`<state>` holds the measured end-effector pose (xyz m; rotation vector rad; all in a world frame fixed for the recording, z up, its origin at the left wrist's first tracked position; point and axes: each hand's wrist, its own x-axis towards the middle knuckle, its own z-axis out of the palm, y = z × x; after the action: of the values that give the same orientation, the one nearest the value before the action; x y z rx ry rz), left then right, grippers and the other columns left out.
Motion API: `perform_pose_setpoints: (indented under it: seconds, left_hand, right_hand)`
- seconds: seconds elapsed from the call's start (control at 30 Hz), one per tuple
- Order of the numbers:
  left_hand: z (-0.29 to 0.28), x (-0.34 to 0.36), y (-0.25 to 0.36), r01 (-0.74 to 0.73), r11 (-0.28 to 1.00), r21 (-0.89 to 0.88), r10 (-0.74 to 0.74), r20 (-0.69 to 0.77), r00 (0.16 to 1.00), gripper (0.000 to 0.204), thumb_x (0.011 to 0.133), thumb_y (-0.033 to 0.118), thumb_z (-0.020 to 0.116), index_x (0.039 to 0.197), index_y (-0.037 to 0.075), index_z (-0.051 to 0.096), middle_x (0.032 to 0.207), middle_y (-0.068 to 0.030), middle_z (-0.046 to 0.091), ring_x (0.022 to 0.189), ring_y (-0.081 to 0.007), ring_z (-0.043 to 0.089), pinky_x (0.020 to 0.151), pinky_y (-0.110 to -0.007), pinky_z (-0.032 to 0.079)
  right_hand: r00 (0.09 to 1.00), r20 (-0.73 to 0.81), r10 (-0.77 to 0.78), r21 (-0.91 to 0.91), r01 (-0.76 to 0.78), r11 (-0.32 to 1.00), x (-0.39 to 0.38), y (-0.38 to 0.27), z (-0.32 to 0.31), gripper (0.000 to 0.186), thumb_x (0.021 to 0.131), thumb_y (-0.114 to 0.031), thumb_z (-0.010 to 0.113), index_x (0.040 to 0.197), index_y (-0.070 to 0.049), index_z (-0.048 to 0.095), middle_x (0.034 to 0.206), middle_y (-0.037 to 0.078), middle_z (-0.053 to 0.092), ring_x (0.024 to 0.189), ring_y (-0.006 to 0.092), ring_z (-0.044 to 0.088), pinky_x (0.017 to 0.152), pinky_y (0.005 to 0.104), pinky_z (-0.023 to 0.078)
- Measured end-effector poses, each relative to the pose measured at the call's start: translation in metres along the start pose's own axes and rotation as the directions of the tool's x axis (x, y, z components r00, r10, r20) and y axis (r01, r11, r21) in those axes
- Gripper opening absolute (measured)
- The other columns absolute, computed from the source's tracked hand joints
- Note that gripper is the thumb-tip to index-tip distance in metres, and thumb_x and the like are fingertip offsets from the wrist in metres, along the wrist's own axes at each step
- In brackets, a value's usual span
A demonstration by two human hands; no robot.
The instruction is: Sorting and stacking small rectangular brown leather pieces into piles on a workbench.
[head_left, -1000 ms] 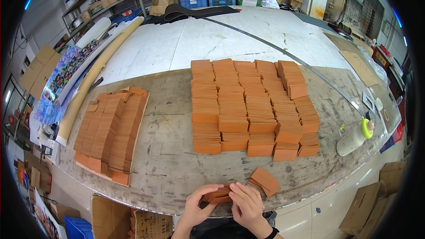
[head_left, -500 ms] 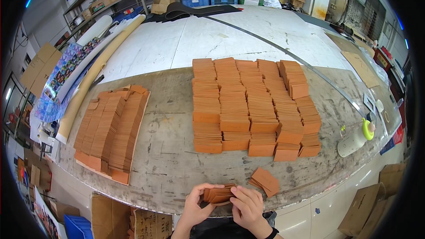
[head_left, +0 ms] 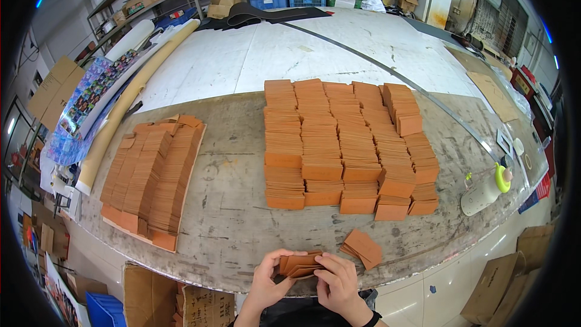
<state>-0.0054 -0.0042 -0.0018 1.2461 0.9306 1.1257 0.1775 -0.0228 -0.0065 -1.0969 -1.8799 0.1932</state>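
Note:
Between my hands, at the table's front edge, is a small fanned stack of orange-brown leather pieces (head_left: 299, 264). My left hand (head_left: 270, 278) grips its left end, with the thumb below and fingers behind. On the right end, the fingers of my right hand (head_left: 337, 278) pinch the pieces. A few loose leather pieces (head_left: 363, 249) lie just beyond my right hand. Farther off, tightly packed rows of the same pieces (head_left: 321, 169) cover the middle of the table. At the left, more rows (head_left: 148, 175) lie on a thin board.
A pale bottle with a yellow-green lid (head_left: 486, 191) stands near the right edge. A long metal strip (head_left: 387, 69) crosses the white far part of the table (head_left: 212, 60). Long rolls (head_left: 139, 97) lie along the left side. Below the front edge is an open cardboard box (head_left: 151, 297).
Both hands keep their hold on the stack, and the pieces in it have spread slightly. The rows on the table stay as they were.

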Motion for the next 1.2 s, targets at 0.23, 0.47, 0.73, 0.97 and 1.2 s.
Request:
perform_pose_setpoints:
  seconds: [0.23,0.47,0.73,0.97,1.2]
  left_hand:
    - [0.0,-0.002,-0.001,0.014,0.999,-0.044,-0.013,0.02,1.0,0.049,0.084,-0.014,0.062,0.127,0.002,0.043,0.131,-0.0196,0.059,0.121,-0.0235,0.058,0.101,-0.036,0.049]
    - [0.002,0.001,0.003,0.017,1.0,0.024,-0.017,-0.012,1.0,0.046,0.085,-0.01,0.066,0.124,0.002,0.045,0.128,-0.0182,0.062,0.117,-0.0209,0.06,0.099,-0.035,0.049]
    - [0.0,0.002,0.002,0.021,1.0,0.009,-0.021,-0.014,1.0,0.044,0.087,-0.005,0.068,0.125,0.001,0.046,0.127,-0.0182,0.063,0.116,-0.0206,0.061,0.098,-0.033,0.05]
    - [0.002,0.003,0.006,0.046,0.999,0.003,-0.046,-0.011,0.999,0.045,0.087,-0.004,0.069,0.127,0.0,0.047,0.129,-0.0158,0.063,0.115,-0.0185,0.061,0.098,-0.034,0.05]
    - [0.002,0.003,0.005,0.079,0.997,0.023,-0.079,-0.024,0.997,0.051,0.086,-0.006,0.069,0.131,-0.001,0.045,0.129,-0.0212,0.061,0.117,-0.0225,0.06,0.099,-0.035,0.05]
  right_hand:
    - [0.985,-0.02,0.169,0.156,-0.164,0.974,0.003,-0.008,0.002,0.044,0.071,0.012,0.063,0.111,-0.006,0.057,0.115,0.014,0.061,0.099,0.033,0.061,0.086,0.0422,0.048]
    - [0.921,0.015,0.389,0.145,-0.387,0.911,0.005,-0.021,-0.034,0.032,0.075,0.01,0.067,0.103,-0.003,0.059,0.093,0.013,0.064,0.087,0.0268,0.062,0.076,0.033,0.05]
    - [0.894,-0.072,0.442,-0.337,-0.438,0.833,0.021,0.006,-0.066,0.041,0.076,0.001,0.067,0.117,-0.003,0.061,0.121,0.015,0.059,0.115,0.0357,0.053,0.095,0.045,0.043]
    - [0.96,0.211,0.185,-0.201,-0.143,0.969,0.028,-0.005,-0.025,0.048,0.079,-0.016,0.074,0.124,-0.006,0.06,0.135,0.014,0.055,0.127,0.0356,0.048,0.097,0.0454,0.041]
    - [0.996,0.053,0.07,-0.24,-0.056,0.969,0.014,0.002,-0.012,0.043,0.077,-0.015,0.076,0.118,-0.006,0.065,0.127,0.01,0.061,0.112,0.0289,0.06,0.086,0.0404,0.046]
